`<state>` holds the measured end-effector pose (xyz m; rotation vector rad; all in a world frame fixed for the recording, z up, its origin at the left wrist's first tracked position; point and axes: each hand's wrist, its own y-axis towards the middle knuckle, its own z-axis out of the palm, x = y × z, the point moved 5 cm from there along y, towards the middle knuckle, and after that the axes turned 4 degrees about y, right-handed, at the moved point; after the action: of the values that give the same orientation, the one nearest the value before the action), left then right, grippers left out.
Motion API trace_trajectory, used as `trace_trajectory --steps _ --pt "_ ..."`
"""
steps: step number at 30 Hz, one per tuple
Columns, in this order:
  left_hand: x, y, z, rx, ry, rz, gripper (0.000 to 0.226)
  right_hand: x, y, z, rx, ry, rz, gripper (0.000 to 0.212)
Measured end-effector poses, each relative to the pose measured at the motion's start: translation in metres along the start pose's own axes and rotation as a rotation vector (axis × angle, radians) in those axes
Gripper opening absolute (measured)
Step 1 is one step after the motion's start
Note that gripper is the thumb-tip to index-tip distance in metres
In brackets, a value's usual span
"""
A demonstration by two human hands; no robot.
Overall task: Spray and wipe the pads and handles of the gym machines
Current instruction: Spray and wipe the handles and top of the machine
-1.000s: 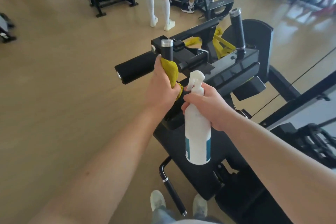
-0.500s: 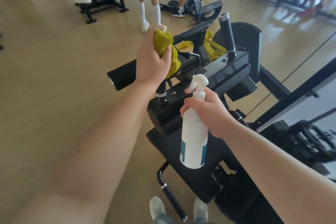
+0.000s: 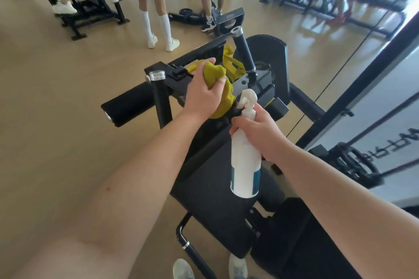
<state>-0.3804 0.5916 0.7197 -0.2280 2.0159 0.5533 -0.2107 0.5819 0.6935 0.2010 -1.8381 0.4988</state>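
My left hand point(image 3: 203, 92) grips a bunched yellow-green cloth point(image 3: 217, 79) over the black frame of the gym machine, between its two upright handles. The near handle point(image 3: 161, 97) with a silver cap stands bare to the left of that hand. The far handle point(image 3: 244, 52) rises behind the cloth. My right hand point(image 3: 260, 131) holds a white spray bottle point(image 3: 244, 161) by its neck, upright, nozzle pointing left, above the black seat pad point(image 3: 210, 186). A black roller pad point(image 3: 127, 106) sticks out to the left.
Several people stand on the wooden floor behind the machine, the nearest in white socks point(image 3: 158, 27). Other black machines point(image 3: 90, 2) stand at the back left and right. A mirror wall with a black post point(image 3: 362, 75) runs along the right. My shoes point(image 3: 183, 268) show below.
My left hand has come off the top of the near handle and shifted right with the cloth, leaving that handle uncovered. The spray bottle has stayed in my right hand.
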Motion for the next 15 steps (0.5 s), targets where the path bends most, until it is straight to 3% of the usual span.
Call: trace_trajectory --steps 7,15 --pt "0.013 0.026 0.032 0.006 -0.343 -0.354 0.052 0.011 0.044 -0.052 -0.073 -0.086 -0.047 0.022" --pt "0.026 0.056 0.066 0.015 -0.508 -0.422 0.064 0.018 0.094 -0.081 -0.101 -0.11 -0.07 0.008"
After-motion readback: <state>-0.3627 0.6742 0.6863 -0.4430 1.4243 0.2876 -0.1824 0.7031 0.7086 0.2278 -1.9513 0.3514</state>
